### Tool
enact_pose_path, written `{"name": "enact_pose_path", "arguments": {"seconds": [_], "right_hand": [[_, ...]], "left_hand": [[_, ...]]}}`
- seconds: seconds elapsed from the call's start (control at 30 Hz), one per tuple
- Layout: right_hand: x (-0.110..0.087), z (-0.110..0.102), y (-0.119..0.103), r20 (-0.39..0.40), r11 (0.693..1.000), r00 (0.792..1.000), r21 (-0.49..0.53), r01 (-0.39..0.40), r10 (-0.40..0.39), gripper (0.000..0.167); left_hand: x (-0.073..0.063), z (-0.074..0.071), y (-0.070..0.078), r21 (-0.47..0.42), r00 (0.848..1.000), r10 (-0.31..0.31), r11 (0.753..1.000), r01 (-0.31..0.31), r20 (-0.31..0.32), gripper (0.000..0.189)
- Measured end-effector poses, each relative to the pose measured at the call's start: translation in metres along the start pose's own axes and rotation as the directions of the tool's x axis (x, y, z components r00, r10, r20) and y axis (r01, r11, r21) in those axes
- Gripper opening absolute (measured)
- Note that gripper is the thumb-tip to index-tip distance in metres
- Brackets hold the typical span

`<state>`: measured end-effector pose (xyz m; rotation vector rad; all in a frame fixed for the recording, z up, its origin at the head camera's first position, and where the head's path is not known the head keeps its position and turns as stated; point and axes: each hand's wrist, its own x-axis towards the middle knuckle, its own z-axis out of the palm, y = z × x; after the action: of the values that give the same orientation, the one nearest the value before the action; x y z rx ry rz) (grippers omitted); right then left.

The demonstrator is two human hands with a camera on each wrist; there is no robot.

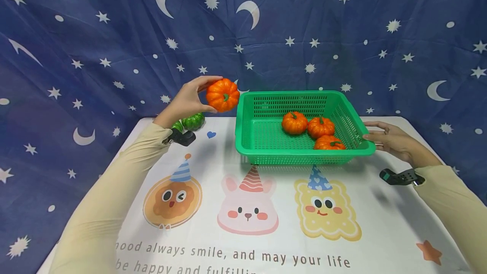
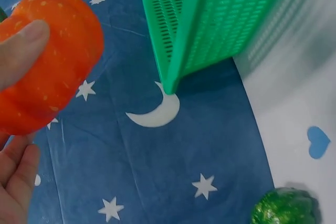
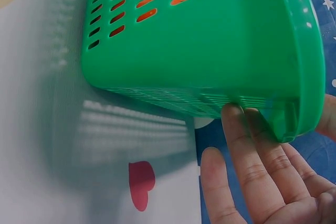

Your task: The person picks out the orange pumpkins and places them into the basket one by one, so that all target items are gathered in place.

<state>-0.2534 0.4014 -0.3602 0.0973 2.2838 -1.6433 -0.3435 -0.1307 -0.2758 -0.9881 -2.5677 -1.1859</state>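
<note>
My left hand [image 1: 189, 100] holds an orange pumpkin [image 1: 222, 95] in the air, just left of the green basket [image 1: 306, 152]. In the left wrist view the thumb presses on the side of this pumpkin [image 2: 58, 61]. Three more orange pumpkins [image 1: 294, 122] lie inside the basket, in its middle and right part. My right hand [image 1: 395, 141] is at the basket's right end, with the thumb over the rim. Seen from the right wrist, its fingers reach under the rim, fingertips against the basket's outer wall [image 3: 210, 45].
Green pumpkins [image 1: 193, 121] sit at the back left of the table, partly behind my left wrist. A white cloth [image 1: 213, 250] with cartoon figures and lettering covers the table. Behind its far edge hangs a blue curtain [image 1: 281, 60] with moons and stars.
</note>
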Motion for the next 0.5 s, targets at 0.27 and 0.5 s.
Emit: {"name": "enact_pose_path", "arguments": {"seconds": [0.27, 0.5], "right_hand": [[0.000, 0.000, 0.000, -0.006, 1.000, 1.000, 0.003, 0.001, -0.001, 0.037], [0.000, 0.002, 0.000, -0.011, 1.000, 1.000, -0.009, -0.009, 0.009, 0.039]], "left_hand": [[0.019, 0.008, 0.007, -0.044, 0.996, -0.005, 0.999, 0.009, 0.091, 0.080], [0.034, 0.017, 0.012, -0.076, 0.989, 0.023, 0.997, -0.012, 0.143, 0.079]]}}
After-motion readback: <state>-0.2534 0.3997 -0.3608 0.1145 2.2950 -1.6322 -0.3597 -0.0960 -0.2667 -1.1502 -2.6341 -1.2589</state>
